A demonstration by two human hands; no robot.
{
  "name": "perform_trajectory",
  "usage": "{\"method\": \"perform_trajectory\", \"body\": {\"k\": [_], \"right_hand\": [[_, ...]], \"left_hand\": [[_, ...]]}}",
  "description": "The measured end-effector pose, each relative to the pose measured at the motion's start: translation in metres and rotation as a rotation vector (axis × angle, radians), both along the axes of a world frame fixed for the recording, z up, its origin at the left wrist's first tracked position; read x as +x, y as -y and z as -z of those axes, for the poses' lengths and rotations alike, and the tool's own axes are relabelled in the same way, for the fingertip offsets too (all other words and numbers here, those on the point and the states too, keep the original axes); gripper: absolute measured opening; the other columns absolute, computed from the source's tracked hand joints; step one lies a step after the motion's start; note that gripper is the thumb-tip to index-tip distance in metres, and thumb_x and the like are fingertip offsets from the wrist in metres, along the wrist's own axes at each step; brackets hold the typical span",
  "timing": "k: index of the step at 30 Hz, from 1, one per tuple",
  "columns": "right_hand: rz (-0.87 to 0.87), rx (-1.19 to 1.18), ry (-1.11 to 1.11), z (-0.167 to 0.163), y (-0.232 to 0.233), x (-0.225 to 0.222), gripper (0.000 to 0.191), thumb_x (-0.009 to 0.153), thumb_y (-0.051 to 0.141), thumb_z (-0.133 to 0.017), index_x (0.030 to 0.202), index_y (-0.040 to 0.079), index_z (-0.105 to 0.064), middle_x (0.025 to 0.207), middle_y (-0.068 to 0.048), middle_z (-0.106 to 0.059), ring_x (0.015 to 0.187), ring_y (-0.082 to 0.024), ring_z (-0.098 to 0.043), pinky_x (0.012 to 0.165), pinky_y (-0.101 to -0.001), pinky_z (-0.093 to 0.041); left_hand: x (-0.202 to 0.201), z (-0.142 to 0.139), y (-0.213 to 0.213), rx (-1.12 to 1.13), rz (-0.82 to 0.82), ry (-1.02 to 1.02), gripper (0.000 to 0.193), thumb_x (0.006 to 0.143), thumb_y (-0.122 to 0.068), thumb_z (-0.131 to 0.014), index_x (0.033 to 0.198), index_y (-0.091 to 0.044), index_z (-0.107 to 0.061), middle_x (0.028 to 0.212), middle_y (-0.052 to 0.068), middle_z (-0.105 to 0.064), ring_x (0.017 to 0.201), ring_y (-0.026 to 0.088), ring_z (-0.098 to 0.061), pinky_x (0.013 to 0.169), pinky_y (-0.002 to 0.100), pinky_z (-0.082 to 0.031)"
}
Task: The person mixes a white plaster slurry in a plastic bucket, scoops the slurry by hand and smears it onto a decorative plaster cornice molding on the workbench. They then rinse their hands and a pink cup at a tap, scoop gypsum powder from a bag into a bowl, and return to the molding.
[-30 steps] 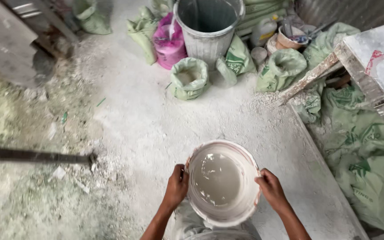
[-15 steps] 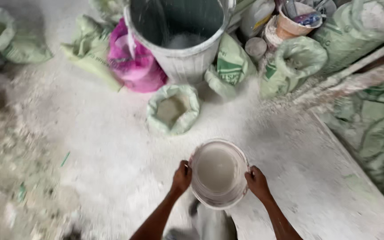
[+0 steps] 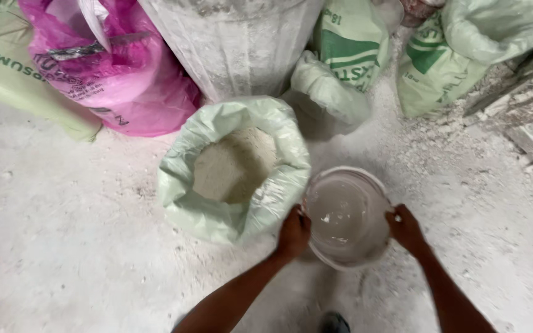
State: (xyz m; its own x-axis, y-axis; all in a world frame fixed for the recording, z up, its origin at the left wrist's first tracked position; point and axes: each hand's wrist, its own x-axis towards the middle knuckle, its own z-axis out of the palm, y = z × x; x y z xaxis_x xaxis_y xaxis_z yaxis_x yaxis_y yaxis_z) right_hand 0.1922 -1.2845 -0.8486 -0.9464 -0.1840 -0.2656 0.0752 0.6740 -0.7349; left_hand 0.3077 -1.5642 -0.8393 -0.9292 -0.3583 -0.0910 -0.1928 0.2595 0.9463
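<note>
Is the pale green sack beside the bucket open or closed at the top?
Open. The pale green sack has its rim rolled down, and pale powder shows inside. It stands just left of the bucket.

— Where does the bucket (image 3: pixel 347 216) sit?
— On the floor (image 3: pixel 69 234), just right of the open sack (image 3: pixel 232 169), which holds powder (image 3: pixel 232 163).
— And behind?
— A big drum (image 3: pixel 235 43), a bag (image 3: pixel 112 68) to its left.

The grey drum (image 3: pixel 235 43) and pink bag (image 3: pixel 112 68) are cut off by the top edge, their mouths unseen
</note>
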Motion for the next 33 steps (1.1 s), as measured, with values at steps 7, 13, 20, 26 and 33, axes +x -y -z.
{"method": "perform_trajectory", "body": {"k": [7, 13, 20, 26, 33], "right_hand": [[-0.008, 0.017, -0.211, -0.132, 0.098, -0.02, 0.037, 0.102, 0.018, -0.055, 0.137, 0.006, -0.058, 0.127, -0.014, -0.067, 0.099, -0.026, -0.064, 0.073, -0.0425, -0.056], [-1.02, 0.186, -0.136, -0.151, 0.347, -0.011, 0.04, 0.099, 0.034, -0.055, 0.129, 0.01, -0.064, 0.127, -0.011, -0.07, 0.11, -0.027, -0.069, 0.095, -0.0399, -0.053], [-1.006, 0.856, -0.316, -0.049, 0.437, -0.031, 0.04, 0.098, 0.034, -0.055, 0.128, 0.009, -0.065, 0.127, -0.012, -0.07, 0.112, -0.027, -0.068, 0.097, -0.0404, -0.052], [-1.075, 0.836, -0.242, -0.026, 0.432, -0.002, 0.04, 0.098, 0.033, -0.056, 0.128, 0.009, -0.066, 0.128, -0.012, -0.07, 0.114, -0.028, -0.067, 0.099, -0.0408, -0.051], [-1.145, 0.793, -0.112, -0.047, 0.395, 0.046, 0.04, 0.097, 0.033, -0.056, 0.127, 0.008, -0.067, 0.128, -0.013, -0.07, 0.116, -0.029, -0.066, 0.1, -0.0412, -0.051]], "left_hand": [[0.068, -0.104, 0.098, -0.353, 0.696, -0.172, 0.046, 0.102, -0.025, -0.057, 0.139, 0.001, -0.054, 0.114, 0.026, -0.066, 0.103, 0.042, -0.067, 0.089, 0.052, -0.055], [0.005, -0.193, 0.241, -0.91, -0.138, -0.037, 0.068, 0.092, -0.039, -0.065, 0.142, 0.002, -0.045, 0.107, 0.028, -0.068, 0.092, 0.045, -0.068, 0.07, 0.052, -0.054], [0.027, -0.153, 0.249, -0.604, 0.164, 0.025, 0.016, 0.092, -0.01, -0.056, 0.104, 0.0, -0.059, 0.092, 0.027, -0.071, 0.085, 0.048, -0.07, 0.073, 0.059, -0.054], [0.024, -0.17, 0.27, -0.451, 0.126, -0.013, 0.024, 0.089, -0.009, -0.061, 0.11, 0.002, -0.057, 0.086, 0.029, -0.07, 0.081, 0.05, -0.069, 0.069, 0.059, -0.052], [0.006, -0.175, 0.255, -0.459, 0.054, -0.117, 0.023, 0.088, -0.012, -0.065, 0.107, 0.0, -0.061, 0.087, 0.027, -0.071, 0.081, 0.049, -0.069, 0.067, 0.059, -0.052]]}}
